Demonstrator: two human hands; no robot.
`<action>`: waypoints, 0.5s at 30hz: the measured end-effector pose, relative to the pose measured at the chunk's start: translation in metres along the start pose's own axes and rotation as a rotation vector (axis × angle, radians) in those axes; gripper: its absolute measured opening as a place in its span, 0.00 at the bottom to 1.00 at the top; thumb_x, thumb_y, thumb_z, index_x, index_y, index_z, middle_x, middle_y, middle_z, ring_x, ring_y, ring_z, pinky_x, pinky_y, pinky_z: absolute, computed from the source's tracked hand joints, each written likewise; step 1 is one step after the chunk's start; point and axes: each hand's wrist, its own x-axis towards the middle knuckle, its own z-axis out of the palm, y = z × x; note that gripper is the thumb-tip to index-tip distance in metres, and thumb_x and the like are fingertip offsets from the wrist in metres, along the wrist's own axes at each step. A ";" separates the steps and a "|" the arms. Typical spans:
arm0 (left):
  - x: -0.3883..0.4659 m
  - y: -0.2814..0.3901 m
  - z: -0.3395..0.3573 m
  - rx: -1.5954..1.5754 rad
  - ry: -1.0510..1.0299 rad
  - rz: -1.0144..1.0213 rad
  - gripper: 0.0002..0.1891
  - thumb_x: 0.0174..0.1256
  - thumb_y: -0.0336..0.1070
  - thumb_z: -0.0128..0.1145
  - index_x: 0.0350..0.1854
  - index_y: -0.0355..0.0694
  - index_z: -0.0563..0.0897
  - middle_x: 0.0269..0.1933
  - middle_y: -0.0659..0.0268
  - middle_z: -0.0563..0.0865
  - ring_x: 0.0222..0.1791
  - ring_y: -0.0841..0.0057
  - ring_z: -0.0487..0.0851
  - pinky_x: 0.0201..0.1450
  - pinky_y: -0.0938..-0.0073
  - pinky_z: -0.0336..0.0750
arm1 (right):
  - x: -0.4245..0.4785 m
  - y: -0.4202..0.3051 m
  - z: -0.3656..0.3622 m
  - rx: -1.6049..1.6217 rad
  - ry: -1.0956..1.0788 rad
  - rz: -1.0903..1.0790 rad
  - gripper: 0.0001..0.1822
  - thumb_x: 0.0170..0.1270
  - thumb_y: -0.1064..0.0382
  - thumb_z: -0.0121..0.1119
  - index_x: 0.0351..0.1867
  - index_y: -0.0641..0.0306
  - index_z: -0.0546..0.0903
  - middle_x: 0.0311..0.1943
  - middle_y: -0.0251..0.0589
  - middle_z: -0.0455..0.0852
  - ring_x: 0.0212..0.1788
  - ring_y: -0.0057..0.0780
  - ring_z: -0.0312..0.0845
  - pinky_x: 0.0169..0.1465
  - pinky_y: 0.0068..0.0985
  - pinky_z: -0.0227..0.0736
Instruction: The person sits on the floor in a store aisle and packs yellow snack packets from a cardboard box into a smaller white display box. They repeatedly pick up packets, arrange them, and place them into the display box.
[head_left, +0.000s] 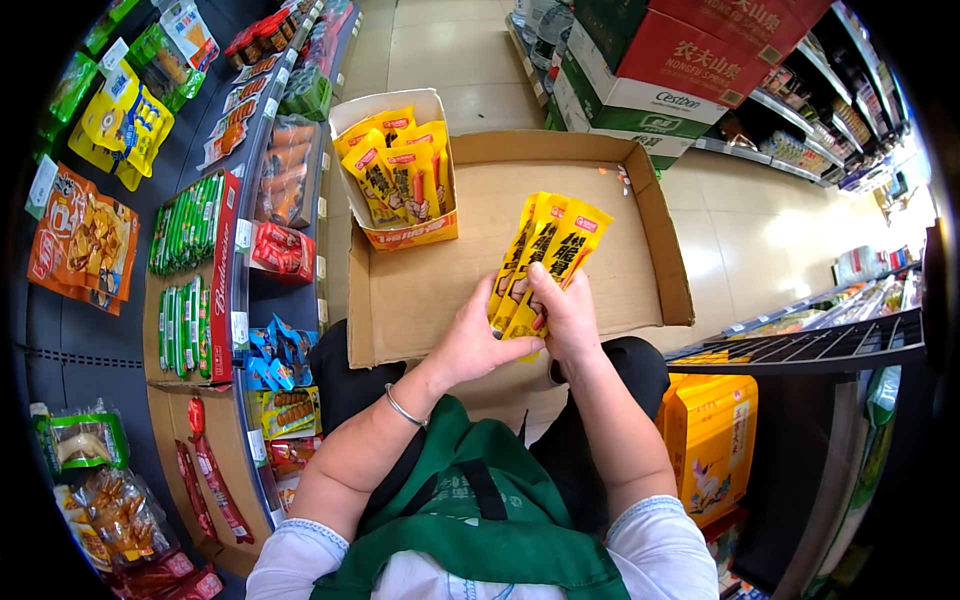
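Three yellow snack packets (551, 251) are fanned side by side between my two hands, above a shallow cardboard tray (420, 315). My right hand (566, 311) grips them from the right, its thumb lying across the front. From the left and below, my left hand (480, 334) holds their lower ends. At the tray's far left corner stands an open display box (412, 234), filled with several upright packets (394, 165) of the same yellow kind. Small pale scraps (624, 178) lie at the tray's far right.
Shelves on my left carry green-wrapped sticks (187, 232) in a red carton, blue packets (281, 352) and hanging snack bags (124, 124). Stacked drink cartons (675, 67) stand ahead right. A dark wire rack (810, 341) and a yellow package (709, 442) are close on my right.
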 end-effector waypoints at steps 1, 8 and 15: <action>0.000 0.002 0.000 -0.033 -0.023 -0.004 0.37 0.49 0.25 0.68 0.62 0.36 0.61 0.53 0.63 0.75 0.53 0.75 0.76 0.55 0.71 0.74 | 0.001 0.000 -0.003 0.026 -0.037 0.006 0.20 0.58 0.61 0.65 0.48 0.66 0.73 0.40 0.38 0.81 0.40 0.23 0.78 0.44 0.24 0.76; 0.000 -0.003 -0.007 -0.118 -0.094 -0.022 0.33 0.51 0.28 0.67 0.60 0.36 0.65 0.50 0.64 0.77 0.51 0.76 0.78 0.54 0.72 0.75 | 0.009 -0.004 -0.001 0.125 -0.134 0.105 0.25 0.54 0.60 0.64 0.51 0.69 0.72 0.44 0.46 0.81 0.45 0.33 0.79 0.49 0.32 0.77; 0.005 -0.015 -0.010 -0.077 -0.153 -0.076 0.36 0.51 0.35 0.69 0.61 0.34 0.64 0.52 0.62 0.78 0.52 0.75 0.78 0.54 0.72 0.74 | 0.012 0.001 -0.007 0.202 -0.002 0.139 0.18 0.55 0.64 0.62 0.45 0.70 0.75 0.37 0.45 0.82 0.40 0.34 0.80 0.44 0.33 0.79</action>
